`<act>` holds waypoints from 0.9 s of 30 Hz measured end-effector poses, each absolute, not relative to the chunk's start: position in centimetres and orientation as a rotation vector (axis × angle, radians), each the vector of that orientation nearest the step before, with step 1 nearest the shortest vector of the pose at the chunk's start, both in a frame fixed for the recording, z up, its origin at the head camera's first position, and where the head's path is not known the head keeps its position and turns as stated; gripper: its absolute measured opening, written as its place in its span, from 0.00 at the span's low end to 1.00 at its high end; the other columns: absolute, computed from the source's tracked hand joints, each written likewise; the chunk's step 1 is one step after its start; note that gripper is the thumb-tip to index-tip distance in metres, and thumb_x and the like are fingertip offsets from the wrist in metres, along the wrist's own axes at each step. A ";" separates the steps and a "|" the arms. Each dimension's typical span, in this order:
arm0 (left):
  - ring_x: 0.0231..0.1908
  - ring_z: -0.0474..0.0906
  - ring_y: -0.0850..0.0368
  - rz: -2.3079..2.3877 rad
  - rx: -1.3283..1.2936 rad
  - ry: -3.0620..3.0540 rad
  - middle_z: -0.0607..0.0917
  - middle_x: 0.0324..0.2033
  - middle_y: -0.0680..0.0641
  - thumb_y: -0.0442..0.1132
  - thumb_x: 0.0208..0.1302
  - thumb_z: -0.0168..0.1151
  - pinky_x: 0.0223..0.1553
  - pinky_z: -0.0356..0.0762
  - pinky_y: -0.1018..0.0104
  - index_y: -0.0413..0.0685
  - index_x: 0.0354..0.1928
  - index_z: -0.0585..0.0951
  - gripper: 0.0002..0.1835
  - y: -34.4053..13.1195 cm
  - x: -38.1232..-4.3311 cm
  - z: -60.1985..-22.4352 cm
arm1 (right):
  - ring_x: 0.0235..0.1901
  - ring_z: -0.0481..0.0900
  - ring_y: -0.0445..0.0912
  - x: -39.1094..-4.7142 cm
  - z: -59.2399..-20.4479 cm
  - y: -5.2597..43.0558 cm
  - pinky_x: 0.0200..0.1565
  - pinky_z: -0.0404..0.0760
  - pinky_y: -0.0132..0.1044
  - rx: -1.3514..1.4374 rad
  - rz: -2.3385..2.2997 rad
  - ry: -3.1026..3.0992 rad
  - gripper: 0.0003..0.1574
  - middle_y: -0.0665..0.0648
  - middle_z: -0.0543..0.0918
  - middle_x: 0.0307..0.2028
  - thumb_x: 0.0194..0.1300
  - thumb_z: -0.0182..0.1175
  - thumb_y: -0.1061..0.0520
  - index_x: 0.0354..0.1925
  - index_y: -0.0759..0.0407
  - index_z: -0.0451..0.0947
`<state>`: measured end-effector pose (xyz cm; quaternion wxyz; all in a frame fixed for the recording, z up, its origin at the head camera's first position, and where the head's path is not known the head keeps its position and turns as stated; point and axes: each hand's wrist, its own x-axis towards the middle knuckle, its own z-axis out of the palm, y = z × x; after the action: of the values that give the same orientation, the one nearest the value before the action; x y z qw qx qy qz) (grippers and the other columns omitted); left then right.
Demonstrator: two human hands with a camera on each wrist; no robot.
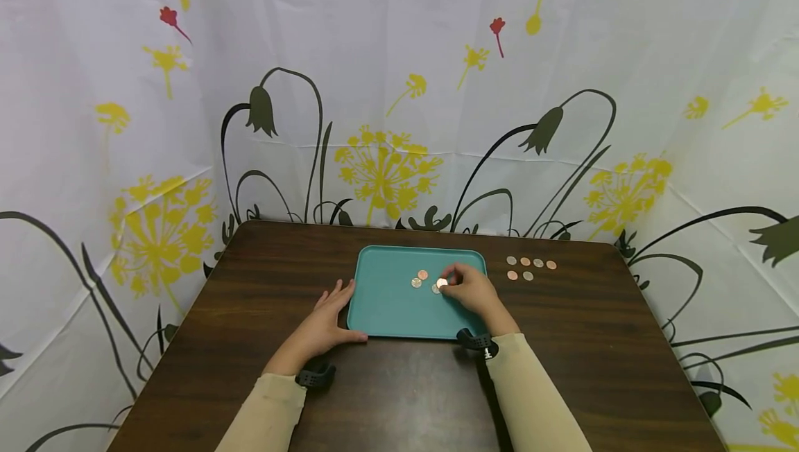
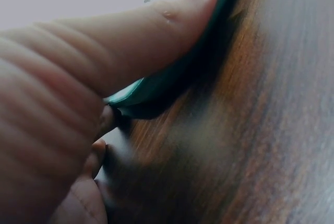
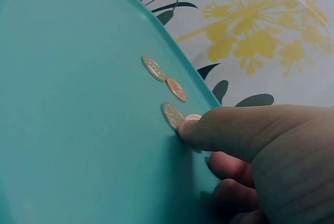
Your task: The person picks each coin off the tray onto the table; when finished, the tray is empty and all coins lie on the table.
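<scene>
A flower-printed curtain (image 1: 387, 36) backs the wood-grain table (image 1: 406, 396). Six coins (image 1: 538, 263) lie beside the teal tray (image 1: 393, 313); on it, the right hand (image 1: 473, 291) pinches a coin (image 1: 442, 283) near three others (image 1: 416, 283). The left hand's (image 1: 318, 331) straight fingers touch its edge.

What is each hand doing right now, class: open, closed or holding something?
Left hand: open, spread against the left side of the teal tray.
Right hand: holding a coin in a pinch over the tray.

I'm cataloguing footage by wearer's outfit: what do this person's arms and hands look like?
The left sleeve and right sleeve are long, plain and beige. A curved black left wristband and similar right wristband show below them. The left hand and right hand wear no gloves.
</scene>
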<state>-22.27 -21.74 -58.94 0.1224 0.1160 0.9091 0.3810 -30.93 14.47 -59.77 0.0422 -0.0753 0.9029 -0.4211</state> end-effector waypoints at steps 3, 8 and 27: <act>0.88 0.34 0.34 1.106 0.341 2.655 0.48 0.89 0.40 0.57 0.57 0.86 0.84 0.39 0.27 0.50 0.89 0.51 0.68 -21.8 -22.2 -58.9 | 0.35 0.77 0.45 -30.9 -59.8 14.6 0.40 0.74 0.38 -0.220 -1.346 2.737 0.10 0.51 0.83 0.35 0.70 0.76 0.52 0.40 0.51 0.82; 0.88 0.35 0.35 1.106 0.345 2.657 0.48 0.89 0.40 0.56 0.57 0.85 0.85 0.38 0.28 0.49 0.89 0.51 0.67 -21.8 -22.2 -58.8 | 0.37 0.78 0.45 -30.8 -60.3 14.6 0.42 0.75 0.39 -0.202 -1.410 2.745 0.09 0.51 0.84 0.36 0.73 0.74 0.50 0.40 0.50 0.83; 0.89 0.38 0.38 1.116 0.392 2.677 0.51 0.88 0.40 0.57 0.57 0.86 0.86 0.37 0.30 0.46 0.89 0.53 0.67 -22.1 -22.4 -59.3 | 0.24 0.79 0.44 -29.9 -58.3 17.7 0.24 0.73 0.28 -0.115 -2.142 2.698 0.12 0.67 0.90 0.40 0.73 0.75 0.51 0.47 0.58 0.91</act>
<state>-22.44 -22.09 -59.29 0.1070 0.1332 0.9094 0.3792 -29.88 17.70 -58.33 -0.1520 -0.0330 0.7737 -0.6142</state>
